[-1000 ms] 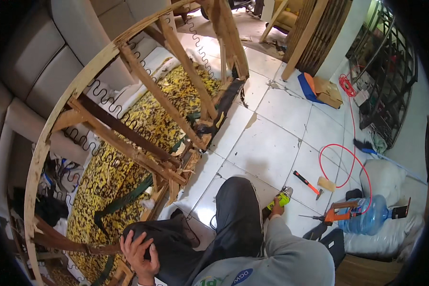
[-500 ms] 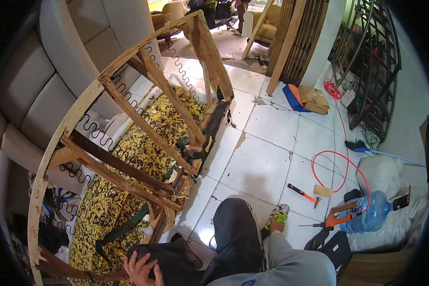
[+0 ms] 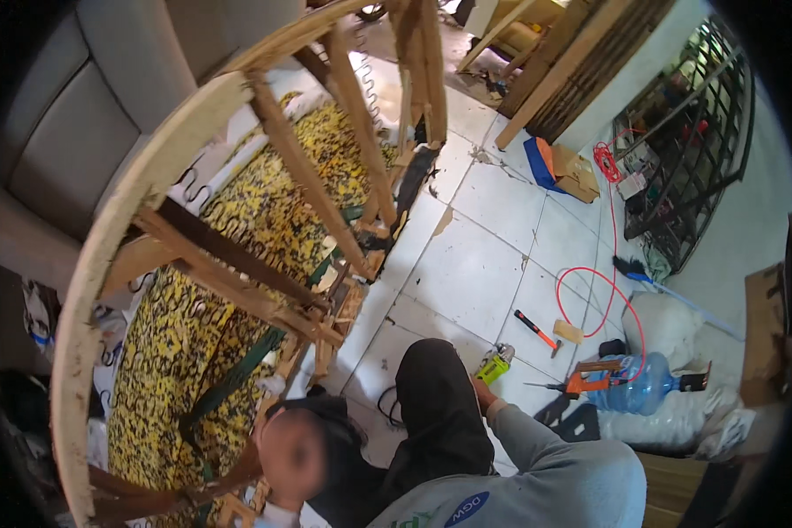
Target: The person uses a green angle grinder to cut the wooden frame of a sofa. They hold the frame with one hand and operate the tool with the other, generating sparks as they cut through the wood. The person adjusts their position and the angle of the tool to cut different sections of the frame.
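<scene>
My right hand (image 3: 483, 396) reaches down past my right knee, which hides most of its fingers. It is closed at the rear end of a green angle grinder (image 3: 493, 368), whose metal head points away from me across the tiles. My left hand (image 3: 294, 458) is smeared in the picture and its fingers do not show. It is by my left knee, beside the lower rail of a wooden sofa frame (image 3: 154, 172). Wavy springs and yellow-and-black foam (image 3: 180, 370) show between the frame's bars.
A hammer (image 3: 537, 333) and a small wood block (image 3: 568, 331) lie beyond the grinder. Right of them are an orange drill-like tool (image 3: 590, 382), a blue water bottle (image 3: 634, 387) and a red hose (image 3: 561, 286). A cardboard box (image 3: 576, 174) stands farther off. Grey upholstery (image 3: 70, 132) is at left.
My view has tilted down and shifted, so the sofa frame looks nearer. My left hand has moved from resting on my left knee with fingers spread. My right hand stays at the grinder.
</scene>
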Motion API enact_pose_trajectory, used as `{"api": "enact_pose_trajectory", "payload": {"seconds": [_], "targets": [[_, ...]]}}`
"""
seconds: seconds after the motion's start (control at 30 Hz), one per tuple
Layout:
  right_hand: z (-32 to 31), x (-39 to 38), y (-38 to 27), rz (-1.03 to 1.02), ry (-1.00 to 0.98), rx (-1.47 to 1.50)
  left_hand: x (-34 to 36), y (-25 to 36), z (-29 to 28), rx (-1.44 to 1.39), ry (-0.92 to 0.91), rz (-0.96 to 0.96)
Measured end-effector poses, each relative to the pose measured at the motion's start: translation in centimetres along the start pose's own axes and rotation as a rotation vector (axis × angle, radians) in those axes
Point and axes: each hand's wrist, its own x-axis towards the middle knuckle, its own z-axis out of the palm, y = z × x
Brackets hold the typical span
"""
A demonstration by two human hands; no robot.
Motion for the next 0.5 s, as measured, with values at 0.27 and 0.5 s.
{"api": "enact_pose_trajectory", "payload": {"seconds": [0.27,0.5], "targets": [[4.0,-21.0,-15.0,0.224,-0.304,-0.047,2.2,-2.1,-1.6,-0.226,-0.097,-0.35],[6.6,-34.6,-25.0,0.151,-0.497,-0.782,-1.5,3.9,-6.1,-0.14,-0.42,-0.613]]}}
